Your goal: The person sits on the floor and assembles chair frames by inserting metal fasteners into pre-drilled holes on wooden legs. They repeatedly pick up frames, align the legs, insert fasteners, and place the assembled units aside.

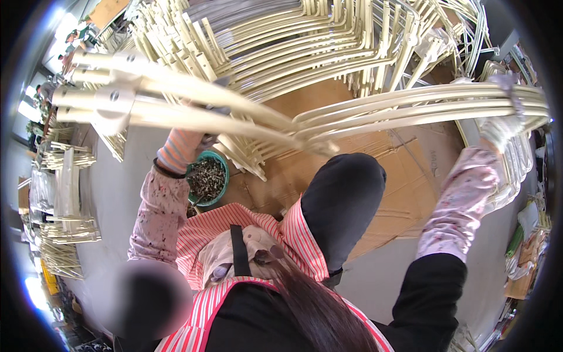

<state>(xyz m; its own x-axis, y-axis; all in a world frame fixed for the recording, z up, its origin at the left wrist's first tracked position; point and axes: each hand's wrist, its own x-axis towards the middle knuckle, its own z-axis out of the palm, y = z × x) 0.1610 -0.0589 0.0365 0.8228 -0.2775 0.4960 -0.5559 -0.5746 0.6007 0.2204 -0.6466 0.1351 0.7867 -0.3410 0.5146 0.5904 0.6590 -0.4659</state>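
A bundle of cream-coated bent metal tube frames [396, 110] spans the view in front of me, raised above the floor. My left hand [187, 145], in a striped orange and grey glove, grips its left part from below; the tubes and a dark glove palm partly hide the fingers. At the far right my right hand [501, 127], in a whitish knit glove, is closed around the bundle's other end. Flat bracket plates [115, 103] with holes join the tubes at the left end. Below my left hand stands a green plastic basket [224, 180] holding many small dark and metallic pieces.
Rows of similar cream tube frames [299, 48] stand stacked ahead. Flattened cardboard [396, 185] covers the floor near my knee. More frames [514, 176] lie beyond my right hand, and piles of tubing [66, 229] line the left side. Several people are far off at upper left.
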